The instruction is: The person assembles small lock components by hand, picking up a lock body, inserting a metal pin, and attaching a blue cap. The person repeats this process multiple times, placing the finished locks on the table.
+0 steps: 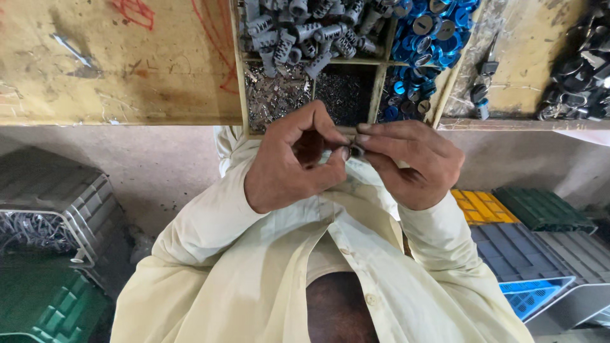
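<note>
My left hand [289,159] and my right hand [406,162] meet in front of my chest, just below the workbench edge. Between their fingertips they pinch a small grey metal part [354,151], mostly hidden by the fingers. Right above the hands a divided wooden tray [379,89] sits on the bench. Its compartments hold grey cylinder parts [305,32], blue round caps [432,28] and tiny metal pieces [276,95]. Both sleeves are pale yellow.
The worn yellowish workbench [114,70] spans the top, with a heap of dark metal parts [581,63] at the right. On the floor stand a grey crate of metal bits [51,209], a green crate [44,298], and yellow [483,206], green and blue-grey crates.
</note>
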